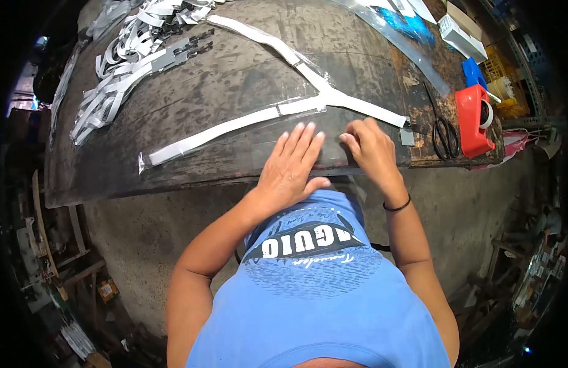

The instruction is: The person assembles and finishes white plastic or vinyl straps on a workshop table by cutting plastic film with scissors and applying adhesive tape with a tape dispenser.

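At the near edge of the table, the person's two hands are apart. The left hand is flat and empty-looking, palm down with its fingers pointing away. Just to its right, the right hand has curled fingers and its thumb pointing left; whether it pinches anything cannot be told. A dark band circles the right wrist. Just beyond the hands lies a white Y-shaped strap, its two longer arms, partly in clear plastic, running to the left and the far left, and its short stem to the right. A small grey piece lies by the stem's right end. Farther right are black scissors, then a red tape dispenser near the table's right edge, with a blue object beyond it. A heap of white straps covers the far left, while clear plastic and a white box lie at the far right.
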The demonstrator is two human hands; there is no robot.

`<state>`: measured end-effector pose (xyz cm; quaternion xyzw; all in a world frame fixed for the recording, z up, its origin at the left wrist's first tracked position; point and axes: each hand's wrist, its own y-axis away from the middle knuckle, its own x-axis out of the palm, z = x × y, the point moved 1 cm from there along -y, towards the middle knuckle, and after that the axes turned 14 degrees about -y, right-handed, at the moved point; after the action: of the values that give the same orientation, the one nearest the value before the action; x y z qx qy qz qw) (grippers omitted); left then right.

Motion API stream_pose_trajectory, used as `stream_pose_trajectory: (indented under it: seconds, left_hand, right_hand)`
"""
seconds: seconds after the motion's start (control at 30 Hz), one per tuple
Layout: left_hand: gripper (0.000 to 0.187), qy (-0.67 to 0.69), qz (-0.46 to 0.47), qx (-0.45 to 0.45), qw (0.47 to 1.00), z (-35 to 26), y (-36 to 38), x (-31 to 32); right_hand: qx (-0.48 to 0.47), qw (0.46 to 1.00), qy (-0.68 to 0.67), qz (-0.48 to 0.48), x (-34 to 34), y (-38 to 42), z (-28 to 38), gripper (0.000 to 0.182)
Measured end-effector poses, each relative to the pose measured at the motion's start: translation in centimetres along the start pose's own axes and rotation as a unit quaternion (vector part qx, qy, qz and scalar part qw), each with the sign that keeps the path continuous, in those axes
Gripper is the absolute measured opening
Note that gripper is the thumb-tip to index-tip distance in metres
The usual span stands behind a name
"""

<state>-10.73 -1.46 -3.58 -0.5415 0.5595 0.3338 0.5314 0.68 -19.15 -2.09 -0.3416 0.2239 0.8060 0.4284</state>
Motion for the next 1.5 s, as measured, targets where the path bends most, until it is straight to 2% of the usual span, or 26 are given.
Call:
stream_pose_trajectory:
  seconds: [0.03,0.1,0.13,0.2,0.27,0.3,0.4,0.47,0.53,0.57,0.63,0.67,0.77,1.0,1.07,1.1,1.17,1.2,1.27,1.3,1.33,1.37,1.4,1.43,1.47,1.5]
  left_hand:
    - [0.082,-0.05,0.033,0.01,0.998,0.1,0.5,1.4]
    - [0.082,-0.093,0.065,0.028,0.993,0.4,0.7,2.2]
    - [0.086,-0.086,0.059,0.017,0.994,0.3,0.5,2.1]
    - [0.089,-0.068,0.053,0.016,0.996,0.3,0.6,2.5]
    - [0.091,-0.169,0.015,0.038,0.985,0.7,0.7,3.1]
    - [0.093,-0.133,0.037,0.024,0.99,0.6,0.7,2.8]
    - [0.094,-0.083,0.069,0.002,0.994,0.3,0.5,2.3]
    - [0.098,-0.075,0.05,0.0,0.996,0.2,0.6,2.4]
    - [0.098,-0.06,0.051,0.006,0.997,0.3,0.6,2.4]
    - [0.098,-0.063,0.049,0.003,0.997,0.1,0.5,2.3]
    - [0.099,-0.043,0.057,-0.017,0.997,-0.6,0.0,2.0]
    - [0.1,-0.016,0.049,-0.005,0.999,-1.2,-0.6,1.6]
    - [0.096,0.031,0.013,0.06,0.998,-2.7,-1.5,2.6]
    - [0.088,-0.119,0.086,-0.085,0.986,5.1,8.2,-1.5]
    - [0.082,-0.113,0.038,-0.112,0.987,5.9,9.7,-2.2]
    - [0.082,-0.11,0.037,-0.11,0.987,5.5,9.6,-1.8]
    - [0.067,-0.074,-0.035,-0.103,0.991,3.3,6.8,-3.1]
    - [0.067,-0.07,-0.038,-0.102,0.992,2.9,6.2,-2.3]
    - [0.05,-0.038,-0.022,-0.01,0.999,2.5,4.9,-0.6]
    - [0.03,-0.048,-0.086,0.007,0.995,3.1,4.3,-0.7]
    - [0.03,-0.045,-0.091,0.015,0.995,3.8,3.9,-1.5]
    - [0.024,0.067,-0.013,-0.076,0.995,4.5,3.6,-2.8]
    - [0.019,0.175,0.066,-0.168,0.968,4.8,3.2,-3.7]
    - [0.019,0.176,0.066,-0.166,0.968,5.1,2.5,-4.5]
    - [0.02,0.207,0.129,-0.206,0.948,5.6,1.7,-5.1]
    - [0.022,0.236,0.192,-0.247,0.92,6.1,1.2,-5.3]
  right_hand:
    - [0.004,1.0,0.003,-0.001,-0.1,0.2,0.4,0.026]
    - [-0.183,0.965,0.094,-0.162,-0.2,0.9,2.2,0.049]
    - [-0.222,0.97,0.053,-0.085,0.3,1.8,3.1,0.07]
    - [-0.259,0.966,0.011,0.001,3.1,3.6,4.7,0.083]
    - [-0.223,0.972,0.016,0.071,6.1,4.4,3.1,0.086]
    - [-0.218,0.973,0.02,0.069,5.8,4.5,1.8,0.086]
    - [-0.139,0.98,0.14,0.012,1.9,4.9,-2.2,0.093]
    - [-0.062,0.979,0.197,0.006,-0.7,5.3,-4.1,0.099]
    - [0.006,0.981,0.191,-0.022,-2.0,5.5,-5.1,0.101]
    - [0.001,0.981,0.191,-0.022,-1.7,5.4,-4.8,0.101]
    - [-0.132,0.981,0.138,-0.035,-0.3,5.3,-3.2,0.099]
    - [-0.149,0.981,0.125,-0.023,0.6,5.1,-2.8,0.099]
    - [-0.127,0.972,0.196,0.012,2.7,4.9,-2.3,0.094]
    - [-0.145,0.979,0.145,-0.012,2.7,5.1,-2.7,0.093]
    - [-0.162,0.979,0.121,-0.037,2.5,5.0,-2.4,0.079]
    - [-0.159,0.979,0.124,-0.038,2.5,5.0,-2.7,0.079]
    - [-0.247,0.964,0.082,-0.061,2.1,4.8,-3.2,0.049]
    - [-0.246,0.963,0.087,-0.061,1.7,4.5,-3.2,0.049]
    - [-0.237,0.969,-0.055,-0.034,0.1,4.0,-3.0,0.023]
    - [-0.231,0.97,-0.06,-0.046,-0.9,3.4,-2.2,0.014]
    - [-0.228,0.971,-0.054,-0.053,-2.1,3.0,-1.4,0.014]
    - [-0.082,0.985,-0.154,-0.01,-3.2,2.6,-0.9,0.014]
    - [0.064,0.965,-0.252,0.035,-3.6,2.2,-0.9,0.016]
    - [0.086,0.962,-0.248,0.08,-3.8,1.5,-1.4,0.022]
    - [0.086,0.962,-0.248,0.079,-3.5,1.0,-1.7,0.022]
    - [0.028,0.991,-0.113,0.065,-3.0,0.7,-1.9,0.026]
